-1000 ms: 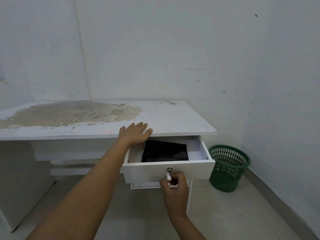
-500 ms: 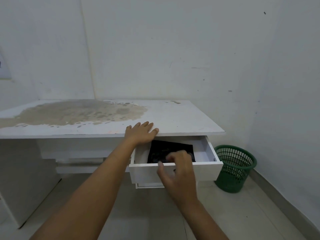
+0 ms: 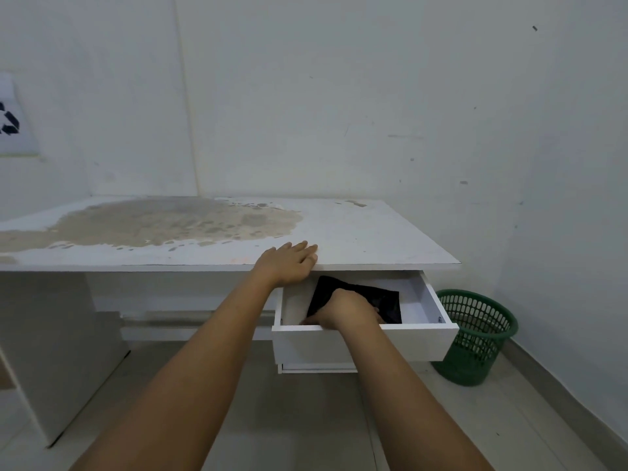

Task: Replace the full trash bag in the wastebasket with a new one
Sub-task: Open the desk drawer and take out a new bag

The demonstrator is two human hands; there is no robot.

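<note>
Pretty bare white room, with a beat-up desk [image 3: 356, 232] against the wall, its top stained and peeling. The person's standing right at it with the drawer [image 3: 431, 304] pulled out. Their left hand [image 3: 289, 263] is flat and spread on the desk edge, not holding anything, just bracing. The right hand [image 3: 343, 309] is down inside the drawer, resting on a folded black trash bag [image 3: 384, 302] that lies flat on the drawer bottom. Fingers look curled onto the near edge of it, but I honestly can't tell if they've closed on it or are only touching.

The green wastebasket [image 3: 475, 338] sits on the floor just right of the drawer, in the corner, and from here I don't see any liner in it. So I'd say we're at the fetch-a-new-bag step. Next up probably: pinch the bag, lift it clear of the drawer front, shake it open, then go over to the basket.
</note>
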